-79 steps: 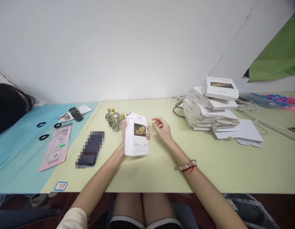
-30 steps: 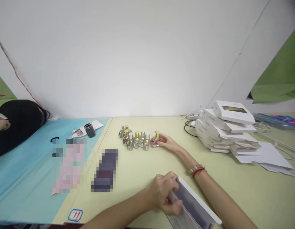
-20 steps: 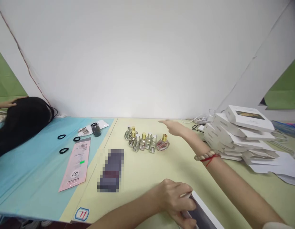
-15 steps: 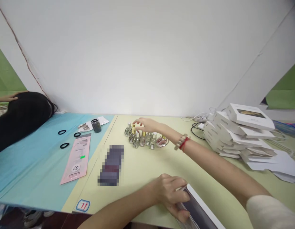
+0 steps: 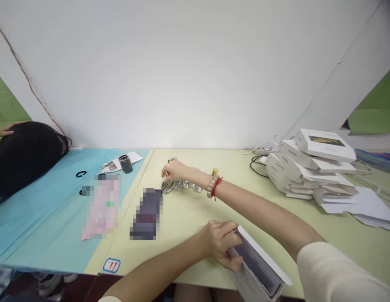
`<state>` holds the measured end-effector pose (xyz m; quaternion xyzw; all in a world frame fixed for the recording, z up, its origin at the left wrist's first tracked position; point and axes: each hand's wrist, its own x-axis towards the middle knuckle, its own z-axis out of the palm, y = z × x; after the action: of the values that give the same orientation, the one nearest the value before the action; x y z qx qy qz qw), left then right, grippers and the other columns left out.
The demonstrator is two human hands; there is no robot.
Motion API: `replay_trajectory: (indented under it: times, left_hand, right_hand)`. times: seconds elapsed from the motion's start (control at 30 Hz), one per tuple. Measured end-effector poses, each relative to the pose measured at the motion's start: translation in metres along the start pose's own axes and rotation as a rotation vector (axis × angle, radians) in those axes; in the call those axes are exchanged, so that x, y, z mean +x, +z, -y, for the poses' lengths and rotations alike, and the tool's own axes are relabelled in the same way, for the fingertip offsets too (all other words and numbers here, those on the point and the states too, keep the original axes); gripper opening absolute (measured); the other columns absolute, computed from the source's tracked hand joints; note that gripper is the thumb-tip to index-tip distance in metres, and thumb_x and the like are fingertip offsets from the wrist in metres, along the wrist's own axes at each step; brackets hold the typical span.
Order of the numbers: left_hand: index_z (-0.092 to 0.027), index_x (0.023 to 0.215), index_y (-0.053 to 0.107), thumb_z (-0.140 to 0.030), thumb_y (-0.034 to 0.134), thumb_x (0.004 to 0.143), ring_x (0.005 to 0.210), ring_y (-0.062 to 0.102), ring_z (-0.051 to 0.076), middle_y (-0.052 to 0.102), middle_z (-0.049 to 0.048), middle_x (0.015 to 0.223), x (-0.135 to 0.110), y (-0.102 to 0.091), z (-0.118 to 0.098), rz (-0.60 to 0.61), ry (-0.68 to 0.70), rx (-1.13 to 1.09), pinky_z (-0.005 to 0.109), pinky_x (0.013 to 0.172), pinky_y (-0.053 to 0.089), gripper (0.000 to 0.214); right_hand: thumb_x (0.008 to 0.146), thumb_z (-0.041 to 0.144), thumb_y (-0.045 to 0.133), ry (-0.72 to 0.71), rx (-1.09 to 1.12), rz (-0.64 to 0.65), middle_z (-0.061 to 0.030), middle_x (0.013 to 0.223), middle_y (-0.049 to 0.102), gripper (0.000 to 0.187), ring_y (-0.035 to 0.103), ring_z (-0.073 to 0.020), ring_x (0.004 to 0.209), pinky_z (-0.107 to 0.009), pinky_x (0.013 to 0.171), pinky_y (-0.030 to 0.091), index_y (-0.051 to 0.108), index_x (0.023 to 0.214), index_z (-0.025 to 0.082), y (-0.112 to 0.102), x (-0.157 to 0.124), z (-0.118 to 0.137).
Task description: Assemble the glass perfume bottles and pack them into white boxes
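My left hand [image 5: 220, 248] grips the open end of a white box [image 5: 257, 268] lying near the front edge of the yellow-green table [image 5: 188, 214]. My right hand [image 5: 174, 170], with a bead and red-string bracelet on the wrist, reaches left across a row of small glass perfume bottles [image 5: 182, 185] with gold and silver caps. Its fingers are curled on the leftmost bottles; one gold cap [image 5: 215, 171] shows beside the wrist. What the fingers hold is partly hidden.
A stack of white boxes [image 5: 311, 163] and loose flat sheets [image 5: 361, 205] sits at the right with cables behind. A blurred dark object [image 5: 146, 214] lies left of the bottles. On the blue mat [image 5: 40, 209]: a pink packet, black hair ties, a small dark jar. Another person's dark hair [image 5: 23, 155] is at far left.
My right hand has swept left along the bottle row to its left end and curled its fingers there. My left hand keeps its hold on the white box.
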<state>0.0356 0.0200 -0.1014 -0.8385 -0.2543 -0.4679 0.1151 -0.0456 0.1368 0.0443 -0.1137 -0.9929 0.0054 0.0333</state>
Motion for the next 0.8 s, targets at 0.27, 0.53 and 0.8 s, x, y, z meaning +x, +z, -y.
replay_trajectory:
  times: [0.27, 0.53, 0.8]
  left_hand:
    - [-0.019, 0.075, 0.037, -0.053, 0.031, 0.080, 0.053, 0.046, 0.008, 0.049, 0.0022, 0.070, 0.019, -0.018, -0.007, -0.292, 0.137, -0.084, 0.019, 0.040, 0.029, 0.035]
    - [-0.021, 0.082, 0.034, -0.044, 0.036, 0.085, 0.074, 0.053, 0.013, 0.047, 0.0038, 0.083, 0.030, -0.041, 0.007, -0.538, -0.050, -0.158, 0.024, 0.059, 0.043, 0.023]
    - [-0.022, 0.099, 0.034, -0.024, 0.044, 0.086, 0.100, 0.045, 0.015, 0.042, 0.0069, 0.101, 0.028, -0.051, 0.055, -0.723, -0.452, 0.129, 0.029, 0.077, 0.041, 0.017]
  right_hand:
    - [0.072, 0.039, 0.065, -0.233, -0.042, 0.031, 0.0004, 0.064, 0.067, 0.019, 0.049, -0.0092, 0.056, -0.030, 0.078, 0.026, 0.070, 0.074, 0.021, 0.001, -0.041, 0.024]
    - [0.072, 0.039, 0.063, 0.097, 0.091, 0.026, -0.0035, 0.065, 0.064, 0.023, 0.052, -0.0116, 0.056, -0.022, 0.050, 0.029, 0.070, 0.076, 0.018, 0.007, -0.113, -0.018]
    - [0.071, 0.035, 0.062, 0.316, 0.308, -0.305, -0.0046, 0.087, 0.063, 0.037, 0.057, -0.0150, 0.072, -0.023, 0.062, 0.039, 0.056, 0.104, 0.018, 0.040, -0.194, -0.052]
